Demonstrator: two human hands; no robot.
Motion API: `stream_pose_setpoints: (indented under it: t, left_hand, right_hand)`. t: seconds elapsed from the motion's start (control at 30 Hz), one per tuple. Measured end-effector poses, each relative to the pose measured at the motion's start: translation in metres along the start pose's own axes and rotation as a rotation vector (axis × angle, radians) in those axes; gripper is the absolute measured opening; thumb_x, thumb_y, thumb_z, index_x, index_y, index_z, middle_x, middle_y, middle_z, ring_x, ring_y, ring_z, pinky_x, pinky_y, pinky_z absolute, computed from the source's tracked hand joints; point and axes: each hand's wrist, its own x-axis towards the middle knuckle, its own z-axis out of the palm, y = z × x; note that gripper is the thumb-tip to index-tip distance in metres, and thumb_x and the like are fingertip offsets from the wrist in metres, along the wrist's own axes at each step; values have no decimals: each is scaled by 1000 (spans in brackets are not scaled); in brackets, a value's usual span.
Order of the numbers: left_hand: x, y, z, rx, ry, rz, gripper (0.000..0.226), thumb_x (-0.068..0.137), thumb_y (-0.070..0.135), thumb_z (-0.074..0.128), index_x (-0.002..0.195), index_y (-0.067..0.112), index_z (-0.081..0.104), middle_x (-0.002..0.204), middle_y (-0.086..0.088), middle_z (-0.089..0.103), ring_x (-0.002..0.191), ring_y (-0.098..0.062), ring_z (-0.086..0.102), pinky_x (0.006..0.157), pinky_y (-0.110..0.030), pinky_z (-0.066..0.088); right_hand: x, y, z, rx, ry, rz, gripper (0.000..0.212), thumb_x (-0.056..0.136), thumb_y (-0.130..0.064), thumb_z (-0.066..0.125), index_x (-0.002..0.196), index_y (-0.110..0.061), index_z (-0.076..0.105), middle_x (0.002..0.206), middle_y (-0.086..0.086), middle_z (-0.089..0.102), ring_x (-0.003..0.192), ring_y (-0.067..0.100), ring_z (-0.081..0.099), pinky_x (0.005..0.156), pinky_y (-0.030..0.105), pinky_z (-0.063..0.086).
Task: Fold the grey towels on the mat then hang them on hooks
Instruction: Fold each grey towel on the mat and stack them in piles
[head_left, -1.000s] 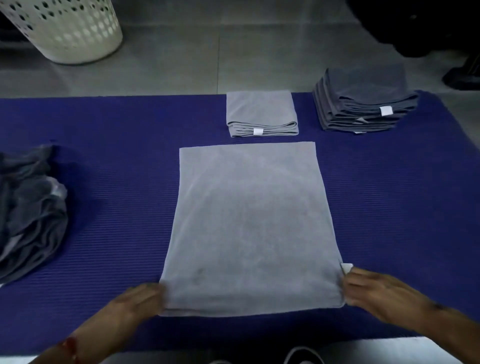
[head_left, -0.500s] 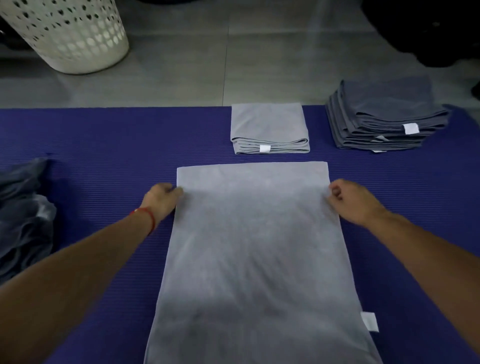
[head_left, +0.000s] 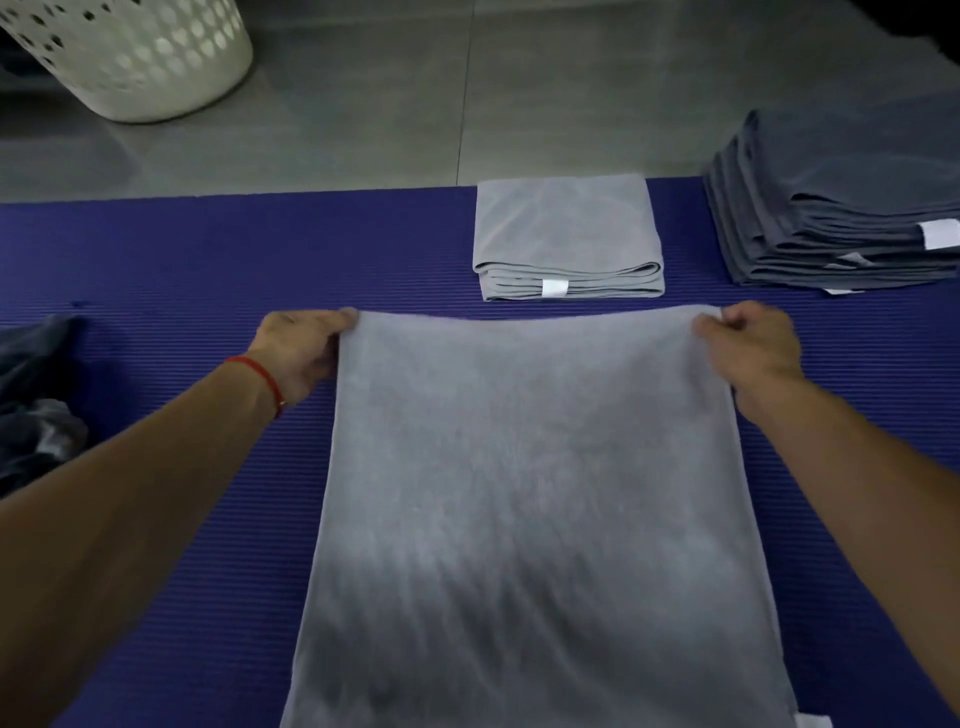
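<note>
Gripping the far corners of a light grey towel (head_left: 540, 499) lying open on a blue mat (head_left: 171, 270).

Pinching the far left corner with the left hand (head_left: 298, 351), red thread at that wrist, and the far right corner with the right hand (head_left: 750, 345), fingers curling round the cloth. Sitting just beyond the towel: a folded light grey towel (head_left: 566, 234). Stacking up beyond its right corner: dark grey folded towels (head_left: 841, 208). Bunching to its left: dark crumpled cloth (head_left: 36, 400). Standing well beyond on the floor: a white perforated basket (head_left: 145, 52).

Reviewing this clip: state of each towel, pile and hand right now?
Light grey towel: spread flat, far corners gripped.
Left hand: pinches far-left corner.
Right hand: pinches far-right corner.
Folded light grey towel: folded.
Dark grey stack: folded, stacked.
Dark towel heap: crumpled, unfolded.
</note>
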Motion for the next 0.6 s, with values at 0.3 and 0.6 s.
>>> stream_pose_setpoints:
  t: [0.3,0.6]
  left_hand:
    - [17,-9,4,314,144,15,35,76,27,89,100,9,71,110,-3,70,101,-21,68,97,-35,53]
    - [-38,-40,41,1058,299,756,46,93,37,56,132,14,50,149,-19,39,137,-41,37,109,-56,35]
  right_hand:
    - [-2,2,4,60,62,23,26,86,-22,77,111,-15,70,106,2,71,94,14,66,87,28,55]
    - [-106,33,26,-812,-408,-866,61,102,-49,24,159,-29,22,170,5,6,157,29,5,123,57,13]
